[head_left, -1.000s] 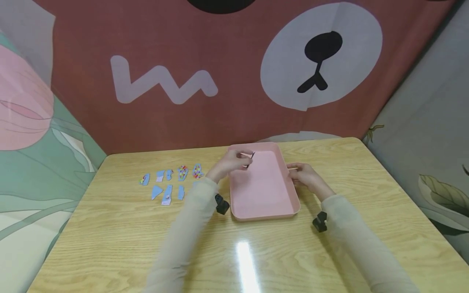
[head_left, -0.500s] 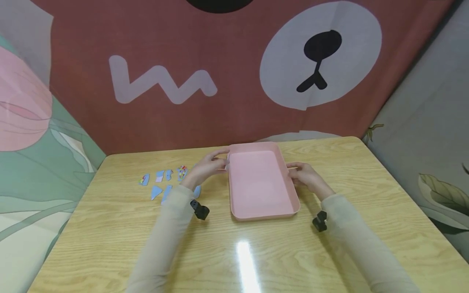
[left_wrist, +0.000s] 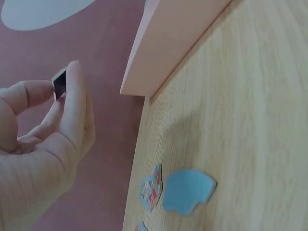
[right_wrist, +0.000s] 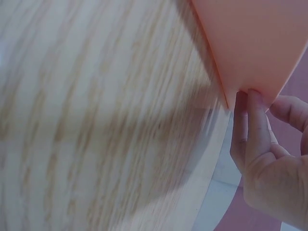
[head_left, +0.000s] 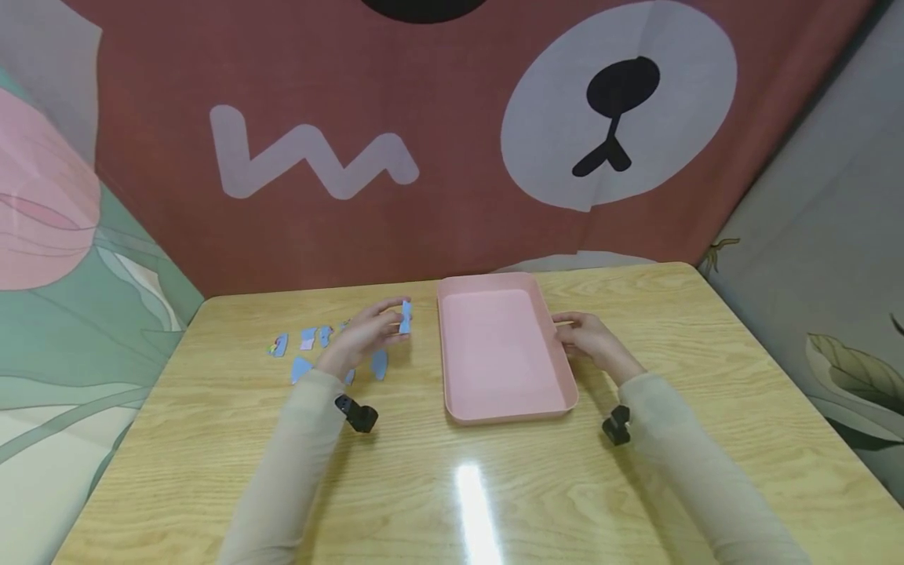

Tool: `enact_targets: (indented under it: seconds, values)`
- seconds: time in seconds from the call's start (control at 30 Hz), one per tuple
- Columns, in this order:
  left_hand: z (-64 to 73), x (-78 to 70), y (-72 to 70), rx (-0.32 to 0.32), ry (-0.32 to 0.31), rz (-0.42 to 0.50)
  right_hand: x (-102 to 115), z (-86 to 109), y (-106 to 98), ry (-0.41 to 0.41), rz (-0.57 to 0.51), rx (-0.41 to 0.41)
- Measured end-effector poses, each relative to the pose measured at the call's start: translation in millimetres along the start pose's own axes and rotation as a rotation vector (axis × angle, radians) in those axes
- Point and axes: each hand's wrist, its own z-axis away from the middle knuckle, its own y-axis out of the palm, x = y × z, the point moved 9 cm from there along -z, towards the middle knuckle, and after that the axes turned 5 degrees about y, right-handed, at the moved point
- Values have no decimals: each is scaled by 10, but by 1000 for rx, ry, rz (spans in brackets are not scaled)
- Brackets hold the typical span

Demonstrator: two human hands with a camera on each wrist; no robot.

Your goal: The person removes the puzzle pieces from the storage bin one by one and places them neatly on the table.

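My left hand (head_left: 362, 339) pinches a small flat blue puzzle piece (head_left: 406, 317) above the table, left of the pink tray. In the left wrist view thumb and fingers hold the piece (left_wrist: 59, 83) edge-on, its dark face partly showing. Under that hand lie more puzzle pieces, among them a plain blue one (left_wrist: 187, 191) and a multicoloured one (left_wrist: 151, 188); the arm hides some in the head view. My right hand (head_left: 592, 339) holds the pink tray (head_left: 570, 384) at its right side. Fingertips (right_wrist: 256, 98) press the tray's outer wall, with another digit at the rim.
Further left on the wooden table (head_left: 212, 455) are a blue triangular piece (head_left: 300, 369) and several other pieces, such as one with a coloured pattern (head_left: 278, 345). A brown printed curtain (head_left: 459, 196) hangs behind the table's back edge.
My left hand has moved left from over the tray to above the pieces, with a puzzle piece in its fingers. The right hand stays at the tray's side.
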Motion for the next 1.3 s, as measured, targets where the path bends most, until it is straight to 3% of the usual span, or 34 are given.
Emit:
enact_targets:
  seconds: [0.47,0.8,1.03,1.3]
  values:
    - [235,42,-374,-3,21,-154,-13,-24,-14,3,6,-5]
    - [639,15,-876,-139,34,-312,-4,-29,-2,-2,-14,-5]
    - [882,81,-1223,-229,9,-397,1,-30,-15,-10,-28,-8]
    - [1094,170,-1477,-270,-10,-441,-30,-32,-21,3,-10,-7]
